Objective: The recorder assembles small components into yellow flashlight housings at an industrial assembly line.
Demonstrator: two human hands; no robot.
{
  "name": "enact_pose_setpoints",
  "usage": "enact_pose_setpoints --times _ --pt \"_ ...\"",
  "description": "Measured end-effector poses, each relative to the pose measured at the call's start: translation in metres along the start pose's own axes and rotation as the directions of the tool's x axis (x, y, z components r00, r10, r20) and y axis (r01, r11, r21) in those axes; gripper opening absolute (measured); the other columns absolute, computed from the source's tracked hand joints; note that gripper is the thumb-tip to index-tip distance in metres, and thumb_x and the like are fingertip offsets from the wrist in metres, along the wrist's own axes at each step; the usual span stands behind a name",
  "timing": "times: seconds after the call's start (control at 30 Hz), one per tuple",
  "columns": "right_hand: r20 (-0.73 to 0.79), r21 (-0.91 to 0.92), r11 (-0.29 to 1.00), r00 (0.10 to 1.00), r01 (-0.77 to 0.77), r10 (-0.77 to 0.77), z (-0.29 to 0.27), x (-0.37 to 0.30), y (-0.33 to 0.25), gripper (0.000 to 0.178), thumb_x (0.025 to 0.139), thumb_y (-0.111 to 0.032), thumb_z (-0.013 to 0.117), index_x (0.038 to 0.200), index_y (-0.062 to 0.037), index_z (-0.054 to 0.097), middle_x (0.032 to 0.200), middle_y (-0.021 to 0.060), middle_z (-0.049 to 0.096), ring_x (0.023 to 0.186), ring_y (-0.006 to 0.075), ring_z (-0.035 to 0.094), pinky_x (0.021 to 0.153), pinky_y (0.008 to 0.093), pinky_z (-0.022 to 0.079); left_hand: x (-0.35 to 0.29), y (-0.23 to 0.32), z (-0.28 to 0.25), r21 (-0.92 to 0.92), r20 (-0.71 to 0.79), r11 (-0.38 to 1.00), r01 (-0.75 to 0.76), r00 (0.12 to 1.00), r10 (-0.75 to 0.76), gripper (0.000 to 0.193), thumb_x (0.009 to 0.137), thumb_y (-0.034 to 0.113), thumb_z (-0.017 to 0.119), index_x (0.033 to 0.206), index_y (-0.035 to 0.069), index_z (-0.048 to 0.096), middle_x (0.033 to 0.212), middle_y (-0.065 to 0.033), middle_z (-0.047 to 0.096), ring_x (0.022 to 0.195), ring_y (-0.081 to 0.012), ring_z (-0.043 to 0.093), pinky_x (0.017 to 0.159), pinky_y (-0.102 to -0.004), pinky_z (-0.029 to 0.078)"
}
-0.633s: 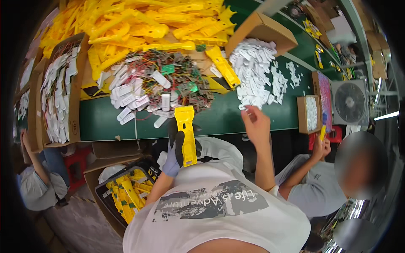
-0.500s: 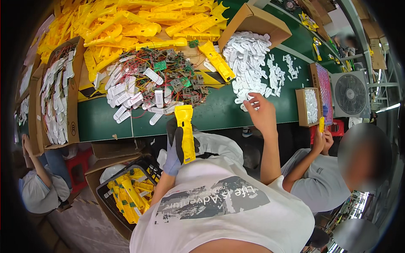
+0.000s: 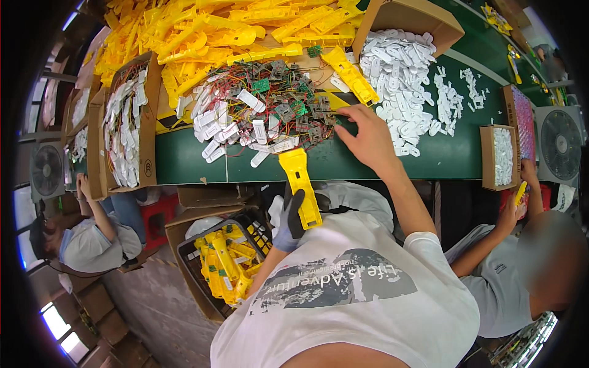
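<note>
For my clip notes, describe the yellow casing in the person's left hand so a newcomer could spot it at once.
Start at the green table. In front of the white shirt, the gloved left hand holds a long yellow casing overlapping the table's near edge in view. Unlike the yellow heap beyond, it sits alone in that hand.

Lettering (image 3: 334, 279) across white shirt (image 3: 368, 325); mark (image 3: 148, 167) on cardboard box (image 3: 151, 122)

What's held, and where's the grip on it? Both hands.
Left hand holds a yellow shell by its lower half, nearer the body. Right hand is at the circuit-board pile; can't tell if it grips anything.
</note>
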State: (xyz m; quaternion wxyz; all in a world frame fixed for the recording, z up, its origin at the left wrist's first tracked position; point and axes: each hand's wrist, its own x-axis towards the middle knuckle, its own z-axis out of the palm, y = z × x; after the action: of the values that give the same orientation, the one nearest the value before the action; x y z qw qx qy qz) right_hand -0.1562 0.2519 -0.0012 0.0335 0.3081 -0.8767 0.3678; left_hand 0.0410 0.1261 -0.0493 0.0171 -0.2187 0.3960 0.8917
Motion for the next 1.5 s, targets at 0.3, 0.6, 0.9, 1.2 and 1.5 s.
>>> enact_pose_setpoints --times 0.3,0.6,0.9,1.2,1.5 --pt "-0.056 0.328 0.931 0.980 -0.162 0.190 0.014 0.005 0.009 0.023 0.074 -0.005 0.067 0.096 -0.0033 0.064 0.081 0.0066 0.065 0.070 0.0116 0.060 0.063 0.0238 0.046 0.003 0.007 0.002 0.211 0.001 0.948 -0.237 0.970 0.242 0.040 0.088 0.017 0.049 0.121 0.001 0.035 0.097 -0.0156 0.058 0.081 -0.0250 0.060 0.074 -0.0367 0.049" --pt "-0.591 0.301 0.924 0.807 0.234 -0.012 -0.034 0.015 -0.002 0.017 0.071 0.002 0.068 0.087 0.0043 0.062 0.076 0.0109 0.063 0.064 0.0132 0.057 0.061 0.0216 0.045 0.013 0.024 0.026 0.187 -0.087 0.904 -0.385 0.910 0.406 0.039 0.086 0.007 0.052 0.122 0.004 0.036 0.099 -0.0132 0.057 0.085 -0.0225 0.059 0.073 -0.0331 0.049" --pt "-0.407 0.874 0.428 0.827 0.230 0.388 -0.057 0.028 -0.011 0.020 0.083 -0.001 0.057 0.101 0.0019 0.049 0.076 0.0085 0.060 0.068 0.0120 0.060 0.061 0.0225 0.046 0.057 0.074 0.037 0.488 -0.313 0.735 -0.470 0.692 0.651 0.078 0.066 0.000 0.072 0.130 0.000 0.029 0.121 -0.0124 0.045 0.109 -0.0203 0.047 0.093 -0.0329 0.039" --pt "-0.334 0.830 0.532 0.913 0.168 0.234 -0.072 0.020 -0.018 0.024 0.081 0.003 0.058 0.104 0.0028 0.052 0.082 0.0063 0.059 0.072 0.0099 0.057 0.066 0.0213 0.045 0.101 0.113 0.110 0.390 0.279 0.895 -0.217 0.954 0.110 0.059 0.072 0.003 0.067 0.125 0.001 0.039 0.111 -0.0076 0.055 0.100 -0.0131 0.054 0.086 -0.0272 0.043" --pt "-0.701 0.245 0.960 0.709 0.139 0.076 -0.068 0.020 0.001 0.014 0.076 -0.001 0.065 0.089 0.0000 0.060 0.072 0.0074 0.061 0.062 0.0118 0.058 0.057 0.0245 0.045 0.072 0.116 0.142 0.600 0.301 0.590 -0.541 0.835 0.460 0.036 0.072 0.006 0.066 0.104 0.000 0.051 0.088 -0.0093 0.062 0.076 -0.0171 0.061 0.069 -0.0290 0.047"
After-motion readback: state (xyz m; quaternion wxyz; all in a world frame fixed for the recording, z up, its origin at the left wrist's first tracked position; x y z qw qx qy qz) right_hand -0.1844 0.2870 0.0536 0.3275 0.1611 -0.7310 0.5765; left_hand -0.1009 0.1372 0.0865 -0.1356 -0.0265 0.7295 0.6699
